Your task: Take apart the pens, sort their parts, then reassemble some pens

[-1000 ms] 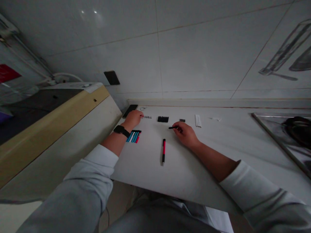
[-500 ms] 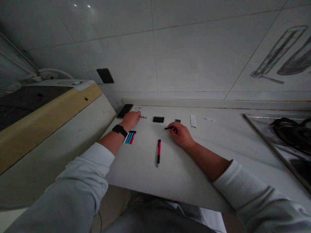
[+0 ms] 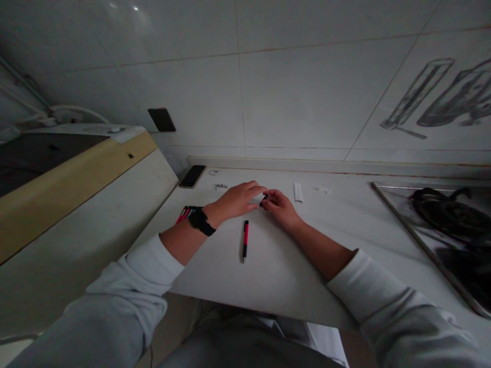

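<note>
The right hand point(image 3: 283, 208) pinches a small black part point(image 3: 263, 201) between thumb and fingers. The left hand point(image 3: 238, 199) reaches to the same part, fingers extended; whether it grips anything cannot be told. The part is located between both hands, beyond the red-and-black pen point(image 3: 245, 240) on the table point(image 3: 284, 276). Small springs point(image 3: 220, 186) lie far left; white strips point(image 3: 298, 192) lie far right.

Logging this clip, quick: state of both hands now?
Left hand: open; no held item visible.
Right hand: closed, holding a small black part.
</note>
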The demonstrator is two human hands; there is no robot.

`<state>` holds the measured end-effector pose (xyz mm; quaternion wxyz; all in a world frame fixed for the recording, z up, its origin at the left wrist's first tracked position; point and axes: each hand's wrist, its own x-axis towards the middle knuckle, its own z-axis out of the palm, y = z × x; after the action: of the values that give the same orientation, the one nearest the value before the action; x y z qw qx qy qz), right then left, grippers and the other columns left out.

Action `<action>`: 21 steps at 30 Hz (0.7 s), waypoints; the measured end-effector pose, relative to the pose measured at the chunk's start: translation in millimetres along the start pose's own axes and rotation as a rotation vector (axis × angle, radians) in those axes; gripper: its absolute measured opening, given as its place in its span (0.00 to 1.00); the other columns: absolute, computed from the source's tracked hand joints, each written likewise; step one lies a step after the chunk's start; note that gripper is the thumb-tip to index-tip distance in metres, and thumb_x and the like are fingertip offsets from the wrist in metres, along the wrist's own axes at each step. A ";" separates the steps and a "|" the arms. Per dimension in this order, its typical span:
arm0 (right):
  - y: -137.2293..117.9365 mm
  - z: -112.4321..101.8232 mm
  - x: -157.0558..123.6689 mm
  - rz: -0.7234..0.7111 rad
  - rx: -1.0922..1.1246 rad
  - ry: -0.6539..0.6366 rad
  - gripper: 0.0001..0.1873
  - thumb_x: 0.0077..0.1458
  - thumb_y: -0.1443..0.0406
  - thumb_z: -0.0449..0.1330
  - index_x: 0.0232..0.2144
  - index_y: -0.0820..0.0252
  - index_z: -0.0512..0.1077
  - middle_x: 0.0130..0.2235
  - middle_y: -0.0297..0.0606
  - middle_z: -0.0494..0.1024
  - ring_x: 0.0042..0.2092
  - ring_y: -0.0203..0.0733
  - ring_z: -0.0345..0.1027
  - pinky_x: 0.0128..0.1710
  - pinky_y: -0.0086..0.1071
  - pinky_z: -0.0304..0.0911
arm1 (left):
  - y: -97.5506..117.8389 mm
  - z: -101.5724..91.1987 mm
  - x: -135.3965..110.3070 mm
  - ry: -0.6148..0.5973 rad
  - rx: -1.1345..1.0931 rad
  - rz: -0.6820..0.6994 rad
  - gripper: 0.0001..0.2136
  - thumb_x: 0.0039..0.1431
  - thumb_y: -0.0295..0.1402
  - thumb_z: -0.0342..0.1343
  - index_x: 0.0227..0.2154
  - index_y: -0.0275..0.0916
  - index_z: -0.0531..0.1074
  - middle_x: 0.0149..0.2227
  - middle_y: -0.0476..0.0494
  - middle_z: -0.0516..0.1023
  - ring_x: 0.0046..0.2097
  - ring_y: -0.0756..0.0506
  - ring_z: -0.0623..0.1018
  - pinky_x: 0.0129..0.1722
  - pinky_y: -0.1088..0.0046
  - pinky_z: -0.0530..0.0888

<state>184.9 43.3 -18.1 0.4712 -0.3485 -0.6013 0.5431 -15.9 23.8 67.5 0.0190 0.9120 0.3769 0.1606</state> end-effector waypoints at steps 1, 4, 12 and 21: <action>0.5 -0.5 0.1 -0.003 0.012 0.016 0.23 0.50 0.56 0.66 0.47 0.55 0.66 0.30 0.27 0.74 0.32 0.36 0.70 0.37 0.33 0.66 | 0.9 2.2 2.3 0.006 -0.005 -0.002 0.23 0.61 0.30 0.62 0.58 0.45 0.69 0.54 0.40 0.73 0.53 0.41 0.76 0.52 0.64 0.74; 2.8 -2.2 0.9 -0.005 0.024 0.036 0.30 0.49 0.56 0.68 0.51 0.54 0.62 0.30 0.26 0.75 0.31 0.36 0.69 0.36 0.33 0.65 | -2.5 7.8 6.8 0.017 -0.030 -0.002 0.19 0.60 0.31 0.62 0.55 0.43 0.72 0.52 0.41 0.73 0.51 0.42 0.76 0.51 0.64 0.74; 6.6 -3.5 0.7 -0.003 -0.061 0.037 0.32 0.51 0.53 0.66 0.55 0.55 0.60 0.31 0.27 0.75 0.31 0.37 0.69 0.34 0.33 0.65 | -14.1 8.4 17.1 0.027 -0.093 0.089 0.19 0.54 0.32 0.64 0.50 0.42 0.73 0.50 0.40 0.74 0.52 0.40 0.75 0.54 0.61 0.72; 1.6 -2.8 -3.5 -0.014 -0.202 0.076 0.25 0.61 0.52 0.56 0.55 0.55 0.60 0.33 0.31 0.76 0.32 0.39 0.71 0.32 0.33 0.67 | -68.0 25.8 42.2 0.055 0.047 -0.041 0.21 0.49 0.37 0.66 0.47 0.42 0.74 0.51 0.39 0.74 0.56 0.37 0.72 0.61 0.56 0.65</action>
<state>188.5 41.3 -20.5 0.4600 -0.4104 -0.6372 0.4626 -26.3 103.9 44.2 -0.0094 0.8995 0.3996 0.1764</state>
